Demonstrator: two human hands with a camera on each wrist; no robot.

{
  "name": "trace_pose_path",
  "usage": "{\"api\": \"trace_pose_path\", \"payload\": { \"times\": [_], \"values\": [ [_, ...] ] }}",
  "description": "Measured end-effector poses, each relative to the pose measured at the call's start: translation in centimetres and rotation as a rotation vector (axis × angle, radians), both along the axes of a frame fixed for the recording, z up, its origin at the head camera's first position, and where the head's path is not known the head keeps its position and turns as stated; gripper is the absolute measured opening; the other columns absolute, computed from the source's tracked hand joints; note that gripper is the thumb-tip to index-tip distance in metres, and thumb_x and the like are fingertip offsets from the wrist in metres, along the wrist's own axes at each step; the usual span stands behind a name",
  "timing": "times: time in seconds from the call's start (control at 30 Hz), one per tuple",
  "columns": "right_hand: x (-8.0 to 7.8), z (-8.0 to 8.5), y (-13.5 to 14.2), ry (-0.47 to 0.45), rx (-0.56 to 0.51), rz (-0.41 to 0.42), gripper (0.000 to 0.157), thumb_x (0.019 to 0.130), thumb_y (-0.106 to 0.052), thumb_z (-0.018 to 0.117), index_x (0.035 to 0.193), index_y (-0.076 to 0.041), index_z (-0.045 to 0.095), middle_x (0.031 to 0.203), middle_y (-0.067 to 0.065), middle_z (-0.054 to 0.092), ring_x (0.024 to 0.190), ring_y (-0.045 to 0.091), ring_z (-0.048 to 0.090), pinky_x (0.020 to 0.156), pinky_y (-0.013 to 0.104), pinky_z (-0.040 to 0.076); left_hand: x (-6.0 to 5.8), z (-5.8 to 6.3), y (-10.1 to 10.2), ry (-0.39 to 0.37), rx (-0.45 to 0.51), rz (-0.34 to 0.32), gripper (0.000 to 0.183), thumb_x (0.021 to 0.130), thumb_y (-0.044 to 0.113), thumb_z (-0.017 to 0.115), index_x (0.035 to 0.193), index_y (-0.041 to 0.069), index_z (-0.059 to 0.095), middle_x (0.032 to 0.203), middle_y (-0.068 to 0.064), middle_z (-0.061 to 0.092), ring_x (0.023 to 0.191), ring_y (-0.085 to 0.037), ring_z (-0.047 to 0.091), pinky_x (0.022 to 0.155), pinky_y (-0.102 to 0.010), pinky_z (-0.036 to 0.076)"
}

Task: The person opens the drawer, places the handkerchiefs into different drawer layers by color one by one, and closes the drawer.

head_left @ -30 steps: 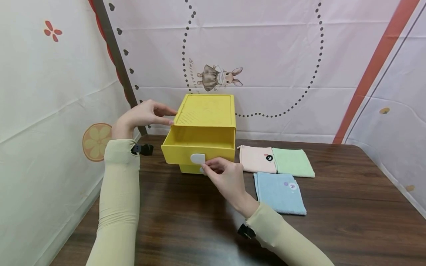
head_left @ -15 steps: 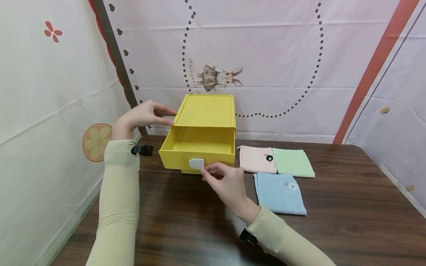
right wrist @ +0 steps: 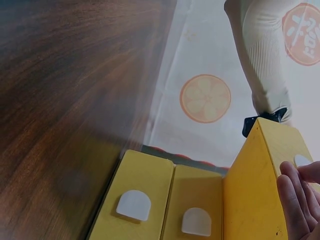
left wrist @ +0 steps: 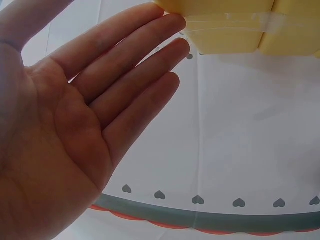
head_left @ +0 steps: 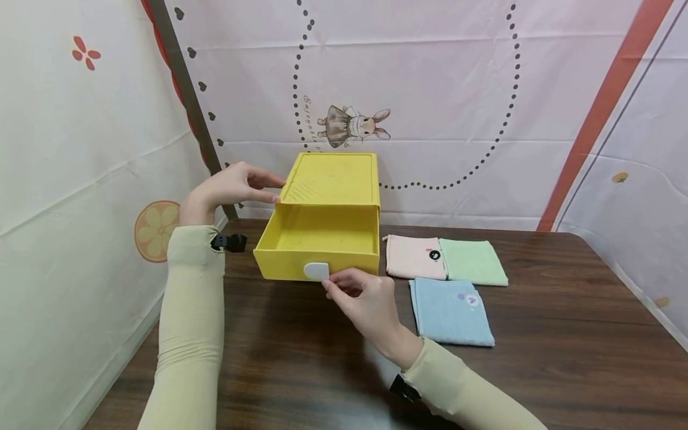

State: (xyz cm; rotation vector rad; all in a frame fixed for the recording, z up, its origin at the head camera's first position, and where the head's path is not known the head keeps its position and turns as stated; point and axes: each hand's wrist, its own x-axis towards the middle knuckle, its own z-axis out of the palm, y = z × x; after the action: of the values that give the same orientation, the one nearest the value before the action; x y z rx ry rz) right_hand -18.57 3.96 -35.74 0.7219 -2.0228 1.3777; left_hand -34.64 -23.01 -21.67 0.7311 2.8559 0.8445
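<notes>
A yellow plastic drawer unit (head_left: pixel 338 176) stands at the back of the table. Its top drawer (head_left: pixel 279 264) is pulled well out, with nothing visible inside. My right hand (head_left: pixel 371 304) pinches the white handle (head_left: pixel 316 271) at its right edge between thumb and fingers. With fairly straight fingers, my left hand (head_left: pixel 232 185) rests at the unit's upper left edge. The left wrist view shows that palm (left wrist: pixel 65 125) with its fingertips at the yellow side. Two lower drawers with white handles (right wrist: pixel 134 205) are closed in the right wrist view.
Right of the unit lie a folded pink cloth (head_left: pixel 412 257), a green cloth (head_left: pixel 473 263) and a blue cloth (head_left: pixel 451 312) on the dark wooden table (head_left: pixel 564 334). A printed fabric sheet (head_left: pixel 451 89) hangs behind and along the sides.
The top drawer has come further out toward me, drawn by my right hand on its handle. My left hand has stayed at the unit's left edge.
</notes>
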Motion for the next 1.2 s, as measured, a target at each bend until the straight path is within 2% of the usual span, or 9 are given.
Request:
{"api": "trace_pose_path", "payload": {
  "times": [0.5, 1.2],
  "values": [
    [1.1, 0.3, 0.1, 0.002, 0.016, 0.020, 0.009, 0.084, -0.020, 0.073, 0.084, -0.012, 0.073, 0.072, -0.003, 0.072, 0.063, -0.001, 0.066, 0.058, 0.014, 0.052, 0.0, 0.0, 0.0, 0.001, 0.009, -0.003, 0.051, 0.080, 0.044, 0.074, 0.124, 0.020, 0.064, 0.129, -0.005, 0.061, 0.113, -0.022, 0.057, 0.092, -0.049, 0.048],
    [2.2, -0.3, 0.2, 0.010, 0.047, 0.053, 0.008, 0.084, -0.017, 0.073, 0.085, -0.009, 0.073, 0.074, -0.001, 0.073, 0.065, -0.001, 0.067, 0.059, 0.013, 0.052, 0.1, 0.0, 0.0, -0.007, 0.009, 0.007, 0.053, 0.080, 0.045, 0.073, 0.126, 0.020, 0.063, 0.131, -0.006, 0.059, 0.115, -0.023, 0.056, 0.092, -0.050, 0.047]
  ]
}}
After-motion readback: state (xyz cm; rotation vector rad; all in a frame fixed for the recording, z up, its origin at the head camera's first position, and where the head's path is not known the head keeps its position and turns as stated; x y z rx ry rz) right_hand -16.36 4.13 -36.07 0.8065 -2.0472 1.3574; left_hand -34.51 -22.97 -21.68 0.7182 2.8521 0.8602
